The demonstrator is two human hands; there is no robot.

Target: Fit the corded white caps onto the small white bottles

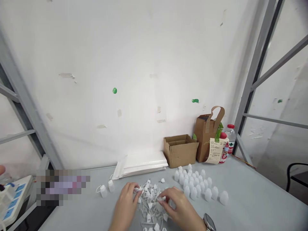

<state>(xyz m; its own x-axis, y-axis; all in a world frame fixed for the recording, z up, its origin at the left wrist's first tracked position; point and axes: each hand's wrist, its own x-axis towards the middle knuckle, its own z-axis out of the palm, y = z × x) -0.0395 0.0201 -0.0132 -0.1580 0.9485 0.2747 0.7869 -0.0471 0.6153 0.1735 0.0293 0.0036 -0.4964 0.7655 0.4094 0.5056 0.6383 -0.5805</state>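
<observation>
My left hand [125, 205] and my right hand [183, 208] are over a heap of small white plastic caps with thin looped tethers [149, 201] on the grey table [240, 195]. The fingertips of my left hand pinch a cap at the heap's upper left. My right fingers pinch another cap at its right side. Just right of the heap stand several translucent white plastic bottles [192, 186] in loose rows. Two more of these bottles [103, 191] stand left of my left hand. A wristwatch [209, 222] sits on my right wrist.
At the table's back are white flat packets [139, 165], an open cardboard box [180, 150], a brown paper bag [205, 136] and a water bottle [231, 138]. A power strip [14, 202] lies at lower left beyond a pixelated patch. Grey metal shelving frames both sides.
</observation>
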